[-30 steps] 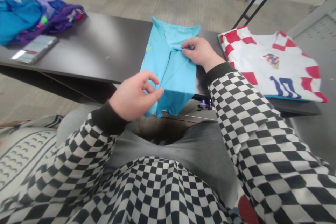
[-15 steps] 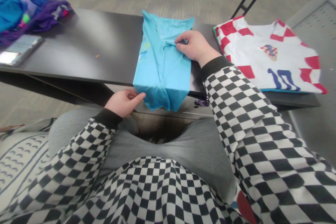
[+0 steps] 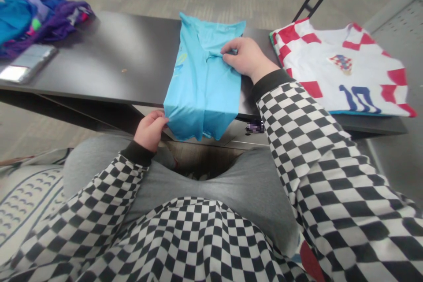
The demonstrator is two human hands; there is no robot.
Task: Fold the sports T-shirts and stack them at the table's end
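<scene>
A light blue shirt (image 3: 191, 83), its sides folded inward, lies on the dark table (image 3: 132, 53) with its lower end hanging over the near edge. My left hand (image 3: 150, 130) pinches the left border of that hanging end between thumb and fingers. Higher up, my right hand (image 3: 244, 59) is closed on a fold of the shirt near the middle, right of the neck opening. The inner layers of the fold are hidden.
Right of the blue shirt, a folded red and white checked jersey (image 3: 343, 68) with a number 10 lies stacked on other cloth. Purple and blue clothes (image 3: 42, 22) are heaped at the far left, with a phone-like shiny flat object (image 3: 28, 64) in front.
My left hand has closed on the shirt's lower left border and drawn it slightly left, so the hanging end is spread wider. My right hand stays in place.
</scene>
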